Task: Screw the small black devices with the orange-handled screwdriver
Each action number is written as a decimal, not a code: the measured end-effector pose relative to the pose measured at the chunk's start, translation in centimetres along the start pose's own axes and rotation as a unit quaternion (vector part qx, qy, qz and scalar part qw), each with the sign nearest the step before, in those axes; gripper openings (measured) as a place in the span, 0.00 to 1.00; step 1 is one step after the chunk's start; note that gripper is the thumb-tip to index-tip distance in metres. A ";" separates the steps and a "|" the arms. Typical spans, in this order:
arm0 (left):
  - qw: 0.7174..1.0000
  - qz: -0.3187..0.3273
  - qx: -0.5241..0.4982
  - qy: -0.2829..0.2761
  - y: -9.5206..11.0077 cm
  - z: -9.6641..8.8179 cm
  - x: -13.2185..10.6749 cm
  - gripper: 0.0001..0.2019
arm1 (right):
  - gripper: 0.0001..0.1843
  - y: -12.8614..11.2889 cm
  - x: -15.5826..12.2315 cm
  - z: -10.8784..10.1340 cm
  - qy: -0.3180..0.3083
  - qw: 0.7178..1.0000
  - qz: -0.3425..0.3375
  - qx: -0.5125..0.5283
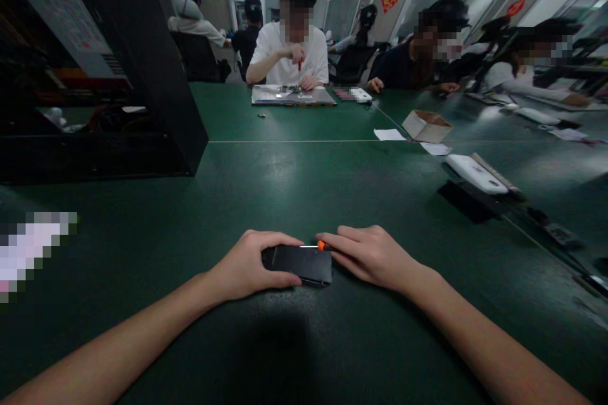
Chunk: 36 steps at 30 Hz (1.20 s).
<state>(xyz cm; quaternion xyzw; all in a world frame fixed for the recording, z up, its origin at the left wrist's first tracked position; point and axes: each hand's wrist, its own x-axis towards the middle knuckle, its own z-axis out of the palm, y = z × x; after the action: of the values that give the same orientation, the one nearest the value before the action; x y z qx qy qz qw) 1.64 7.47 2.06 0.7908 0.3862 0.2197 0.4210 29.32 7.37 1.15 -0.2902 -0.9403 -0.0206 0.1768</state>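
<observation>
On the green table in front of me sits a black rectangular box-like device (pixel 300 262). My left hand (pixel 249 266) is closed around its left end, thumb on the near side and fingers along the far side. My right hand (pixel 373 256) grips a screwdriver with an orange and black handle (pixel 322 245). Its thin bright shaft points left and lies along the device's far upper edge. Whether the tip touches the device is hidden by my left fingers. My right fingertips are close to the device's right end.
A tall black metal frame (pixel 178 107) stands at the left. Across the green table (pixel 285 183), a person in a white shirt (pixel 316 54) works over a flat panel (pixel 320 101). To the right are a cardboard box (pixel 427 126), a white device (pixel 476 174) and a power strip (pixel 560 234).
</observation>
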 end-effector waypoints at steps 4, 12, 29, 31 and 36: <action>1.000 -0.001 -0.006 0.004 -0.1 0.0 -0.1 0.24 | 0.18 0.1 0.0 0.0 -0.042 0.993 0.032 0.108; 1.000 0.010 0.001 0.011 -0.4 0.2 -0.1 0.25 | 0.17 0.2 0.5 0.5 -0.068 0.980 0.046 0.182; 0.998 0.000 -0.052 0.045 -0.3 0.4 -0.6 0.21 | 0.13 3.0 -0.9 0.8 -0.063 0.989 0.131 -0.014; 0.990 -0.015 -0.119 0.070 -0.8 0.5 -0.5 0.21 | 0.13 3.0 -0.8 1.1 -0.061 0.988 0.138 -0.015; 0.885 -0.048 -0.424 0.187 -2.3 0.6 0.7 0.26 | 0.16 2.8 -0.4 1.4 -0.057 0.987 0.150 -0.009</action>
<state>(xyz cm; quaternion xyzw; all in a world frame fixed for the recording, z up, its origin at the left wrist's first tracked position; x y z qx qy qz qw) 1.46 8.56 -0.20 0.4616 0.3656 0.4856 0.6462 30.74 9.64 -0.46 -0.4306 -0.8942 0.0147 0.1213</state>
